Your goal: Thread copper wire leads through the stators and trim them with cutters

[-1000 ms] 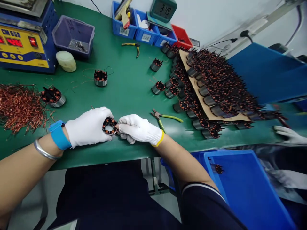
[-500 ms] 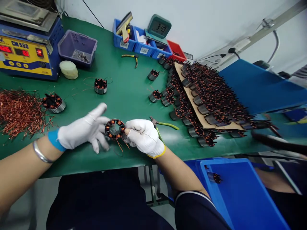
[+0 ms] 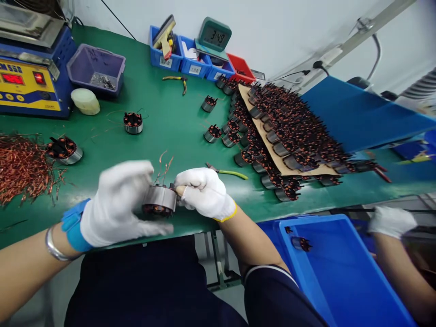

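In my right hand (image 3: 206, 193), gloved in white with a bare thumb tip, I pinch the right edge of a motor stator (image 3: 160, 198). Its metal side faces me, and thin copper wire ends stick up from its far side. My left hand (image 3: 119, 204), also gloved and slightly blurred, is spread around the stator's left side with thumb and fingers apart; whether it touches I cannot tell. Pliers with green handles (image 3: 231, 174) lie just beyond my right hand. Two more stators, one near the wire (image 3: 64, 150) and one farther back (image 3: 132, 123), sit on the green table.
Copper wire scraps (image 3: 23, 168) are heaped at left, near a yellow-blue machine (image 3: 30, 86) and a purple bin (image 3: 116, 77). Stators crowd a cardboard sheet (image 3: 265, 131) at right. Below is a blue tray (image 3: 340, 263); a co-worker's gloved hand (image 3: 391, 221) is beside it.
The stator has been turned over, so its open ring no longer faces me and its wire ends point up. My left hand has moved around its left side. The co-worker's gloved hand has come into view.
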Demonstrator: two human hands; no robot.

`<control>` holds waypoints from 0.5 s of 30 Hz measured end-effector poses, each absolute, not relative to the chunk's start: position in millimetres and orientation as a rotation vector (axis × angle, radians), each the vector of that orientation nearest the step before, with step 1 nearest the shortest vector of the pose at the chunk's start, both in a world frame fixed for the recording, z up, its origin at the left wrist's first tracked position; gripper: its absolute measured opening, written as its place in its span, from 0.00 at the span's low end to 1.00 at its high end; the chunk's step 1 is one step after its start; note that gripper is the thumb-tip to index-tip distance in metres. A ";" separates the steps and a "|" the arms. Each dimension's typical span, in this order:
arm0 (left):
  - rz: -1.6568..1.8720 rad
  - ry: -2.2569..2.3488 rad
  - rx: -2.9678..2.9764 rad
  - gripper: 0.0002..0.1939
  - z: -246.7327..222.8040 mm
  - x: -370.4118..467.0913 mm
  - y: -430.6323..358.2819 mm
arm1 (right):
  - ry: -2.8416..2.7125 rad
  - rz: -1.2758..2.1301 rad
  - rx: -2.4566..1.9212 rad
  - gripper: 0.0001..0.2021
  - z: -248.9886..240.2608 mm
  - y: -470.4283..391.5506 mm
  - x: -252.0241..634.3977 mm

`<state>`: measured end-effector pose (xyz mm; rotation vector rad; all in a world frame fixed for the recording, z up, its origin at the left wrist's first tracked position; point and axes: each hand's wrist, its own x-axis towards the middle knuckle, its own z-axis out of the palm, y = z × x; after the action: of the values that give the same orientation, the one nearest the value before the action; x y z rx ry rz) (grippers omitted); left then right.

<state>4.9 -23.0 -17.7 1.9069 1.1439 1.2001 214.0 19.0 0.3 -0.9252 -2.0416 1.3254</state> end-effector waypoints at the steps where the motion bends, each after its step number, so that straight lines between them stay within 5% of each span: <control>1: 1.086 1.139 1.678 0.23 -18.6 6.9 -21.3 | -2.156 1.143 -0.871 0.09 0.1 19.7 214.8; 7: 0.533 0.992 1.098 0.23 -7.9 16.8 -12.9 | -2.402 0.700 -0.832 0.10 -8.6 22.8 213.8; 9: 0.638 1.054 1.115 0.18 -7.3 20.3 -17.3 | -2.355 0.748 -0.841 0.10 -11.4 23.6 214.0; 15: 0.982 1.201 1.334 0.33 -16.0 28.9 -32.6 | -2.182 0.985 -0.920 0.11 -14.3 23.7 215.8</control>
<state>28.9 -32.6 -16.0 1.3337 1.2011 0.9821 215.8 23.7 -14.3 -0.9200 -2.1817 0.9853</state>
